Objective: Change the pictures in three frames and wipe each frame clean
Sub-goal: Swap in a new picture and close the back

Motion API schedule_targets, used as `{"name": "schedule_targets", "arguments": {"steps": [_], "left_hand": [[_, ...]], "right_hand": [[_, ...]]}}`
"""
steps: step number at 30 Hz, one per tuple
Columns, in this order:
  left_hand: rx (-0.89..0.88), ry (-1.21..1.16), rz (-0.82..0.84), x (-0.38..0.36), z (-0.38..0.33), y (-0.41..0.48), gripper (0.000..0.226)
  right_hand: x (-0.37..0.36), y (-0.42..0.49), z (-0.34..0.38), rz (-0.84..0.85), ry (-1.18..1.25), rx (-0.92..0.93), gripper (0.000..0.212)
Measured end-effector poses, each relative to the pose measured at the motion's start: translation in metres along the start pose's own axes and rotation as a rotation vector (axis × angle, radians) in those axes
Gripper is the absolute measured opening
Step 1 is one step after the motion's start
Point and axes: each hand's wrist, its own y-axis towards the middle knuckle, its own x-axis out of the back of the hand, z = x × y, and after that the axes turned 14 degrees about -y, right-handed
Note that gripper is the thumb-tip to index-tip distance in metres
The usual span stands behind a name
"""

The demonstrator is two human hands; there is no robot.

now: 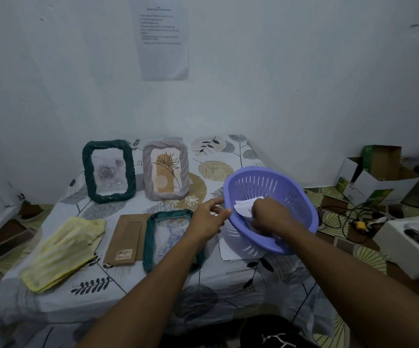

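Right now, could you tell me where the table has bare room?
The table is bare behind the basket, right of the grey frame, and along its near edge before the yellow cloth and flat green frame. The middle row is crowded.

Illegible print on wall sheet

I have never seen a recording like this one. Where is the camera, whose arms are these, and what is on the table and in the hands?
There is no machine: a person wears one camera on the head, so you look down at their own arms. The left hand holds the rim of a purple basket; the right hand reaches inside and grips a white paper. On the table two frames stand, a green frame and a grey frame; a third frame lies flat beside a brown backing board; a yellow cloth lies further left.
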Motion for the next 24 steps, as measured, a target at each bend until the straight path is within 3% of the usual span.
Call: {"name": "schedule_targets", "arguments": {"steps": [6,10,13,17,20,24], "left_hand": [[-0.002,-0.024,-0.007,0.006,-0.007,-0.007,0.033],[0.016,-0.015,-0.029,0.023,-0.013,-0.013,0.028],[0.041,-0.018,-0.07,0.045,-0.018,-0.016,0.028],[0.15,-0.211,-0.115,0.077,-0.027,-0.022,0.031],[0.169,-0.396,-0.112,0.099,-0.034,-0.035,0.026],[0.054,-0.451,-0.272,0.122,-0.027,-0.048,0.015]], "right_hand": [[0.004,0.0,-0.017,0.008,0.217,-0.021,0.031],[0.01,0.002,-0.021,-0.12,0.398,-0.087,0.012],[0.039,-0.006,-0.004,-0.236,0.708,-0.091,0.004],[0.076,-0.029,0.046,-0.137,1.25,0.052,0.015],[0.072,-0.035,0.087,-0.043,1.346,0.104,0.015],[0.036,-0.036,0.124,0.032,1.406,-0.048,0.016]]}}
